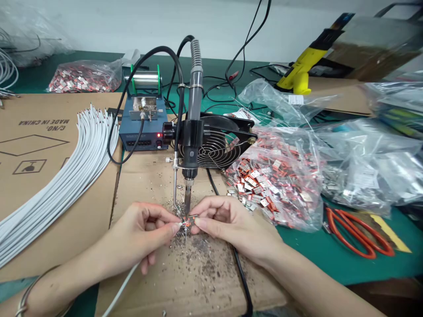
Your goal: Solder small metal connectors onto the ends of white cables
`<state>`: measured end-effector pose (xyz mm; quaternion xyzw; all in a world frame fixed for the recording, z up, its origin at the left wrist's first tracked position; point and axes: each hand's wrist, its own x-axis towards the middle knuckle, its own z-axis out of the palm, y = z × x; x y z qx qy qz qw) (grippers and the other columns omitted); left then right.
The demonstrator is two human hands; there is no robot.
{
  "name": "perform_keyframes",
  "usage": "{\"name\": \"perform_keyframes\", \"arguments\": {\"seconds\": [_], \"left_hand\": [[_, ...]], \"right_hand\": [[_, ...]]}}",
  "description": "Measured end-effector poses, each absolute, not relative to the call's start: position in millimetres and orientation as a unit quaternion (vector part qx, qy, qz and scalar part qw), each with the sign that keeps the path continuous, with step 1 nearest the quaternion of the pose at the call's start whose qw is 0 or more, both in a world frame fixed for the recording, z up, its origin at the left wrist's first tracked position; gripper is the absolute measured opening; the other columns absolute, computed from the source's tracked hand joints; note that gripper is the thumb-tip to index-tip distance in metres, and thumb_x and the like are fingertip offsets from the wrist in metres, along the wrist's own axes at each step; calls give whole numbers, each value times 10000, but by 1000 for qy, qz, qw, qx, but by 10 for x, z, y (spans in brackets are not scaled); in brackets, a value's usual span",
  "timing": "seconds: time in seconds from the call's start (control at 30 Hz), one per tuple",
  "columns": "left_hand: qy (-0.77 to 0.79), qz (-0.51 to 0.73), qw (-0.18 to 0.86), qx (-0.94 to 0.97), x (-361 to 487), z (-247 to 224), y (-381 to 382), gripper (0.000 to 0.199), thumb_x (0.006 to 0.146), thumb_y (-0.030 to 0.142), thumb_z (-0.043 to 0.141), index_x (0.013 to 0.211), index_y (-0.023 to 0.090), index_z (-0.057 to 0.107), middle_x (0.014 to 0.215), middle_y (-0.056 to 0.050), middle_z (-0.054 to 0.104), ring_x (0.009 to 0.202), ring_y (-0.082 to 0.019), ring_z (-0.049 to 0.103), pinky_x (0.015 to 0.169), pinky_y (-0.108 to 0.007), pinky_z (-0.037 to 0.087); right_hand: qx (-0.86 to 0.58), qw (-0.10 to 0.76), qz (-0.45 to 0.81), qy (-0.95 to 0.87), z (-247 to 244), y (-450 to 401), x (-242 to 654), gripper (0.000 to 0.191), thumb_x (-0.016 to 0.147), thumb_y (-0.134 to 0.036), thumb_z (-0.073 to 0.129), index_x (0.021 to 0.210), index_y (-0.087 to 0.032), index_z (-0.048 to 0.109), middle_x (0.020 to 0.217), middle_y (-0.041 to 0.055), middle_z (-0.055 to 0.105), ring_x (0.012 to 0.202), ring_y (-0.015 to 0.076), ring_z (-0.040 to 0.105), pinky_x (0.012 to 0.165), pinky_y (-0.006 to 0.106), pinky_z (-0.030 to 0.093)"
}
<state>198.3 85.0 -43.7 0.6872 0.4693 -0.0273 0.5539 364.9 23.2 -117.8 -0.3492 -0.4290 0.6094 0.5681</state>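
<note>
My left hand (150,231) pinches the end of a white cable (121,289), whose length runs down toward the bottom edge. Opposite it, my right hand (224,220) pinches a small orange and metal connector (188,223). Cable end and connector meet just under the tip of an upright soldering iron (187,198) held in a stand. A thin metal feed tube (175,189) comes down beside the iron. Fingertips partly hide the joint between cable and connector.
A blue solder feeder (142,127) with a solder spool (145,80) stands behind, beside a fan (220,145). White cables (76,176) lie left. At right are a bag of orange connectors (274,180) and orange-handled scissors (360,233). Metal scraps litter the cardboard (142,281).
</note>
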Motion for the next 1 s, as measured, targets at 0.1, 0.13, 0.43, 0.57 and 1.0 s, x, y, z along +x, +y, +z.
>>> {"name": "perform_keyframes", "arguments": {"seconds": [0.1, 0.13, 0.43, 0.57, 1.0], "left_hand": [[478, -29, 535, 696, 1980, -450, 856, 358, 789, 411, 547, 915, 78, 582, 565, 27, 445, 382, -36, 421, 324, -108, 366], [480, -29, 532, 697, 1978, -456, 860, 358, 790, 411, 545, 917, 78, 581, 557, 27, 442, 380, -38, 419, 323, -109, 362], [470, -29, 549, 690, 1975, -439, 852, 339, 792, 397, 554, 922, 84, 573, 597, 24, 456, 382, -24, 410, 322, -97, 361], [472, -20, 533, 702, 1965, -474, 866, 370, 784, 425, 554, 915, 80, 576, 552, 24, 436, 377, -36, 408, 318, -105, 355], [468, -23, 545, 695, 1971, -437, 853, 335, 789, 398, 554, 898, 81, 575, 567, 23, 444, 375, -32, 409, 325, -107, 366]], "right_hand": [[-384, 562, 589, -435, -1163, 240, 3628, 169, 695, -184, 677, 787, -69, 595, 677, 47, 637, 584, 23, 535, 530, 105, 382], [-396, 561, 583, -435, -1160, 241, 3622, 168, 689, -181, 679, 781, -69, 595, 671, 46, 635, 579, 25, 529, 527, 109, 379], [-374, 564, 589, -442, -1167, 213, 3647, 175, 698, -200, 673, 797, -84, 588, 688, 48, 641, 608, 37, 550, 567, 122, 397], [-394, 560, 577, -446, -1161, 224, 3639, 163, 672, -169, 682, 782, -84, 597, 685, 46, 637, 600, 43, 533, 561, 135, 389], [-377, 560, 597, -434, -1160, 224, 3652, 188, 722, -235, 663, 809, -86, 589, 709, 51, 644, 623, 36, 556, 582, 128, 400]]}}
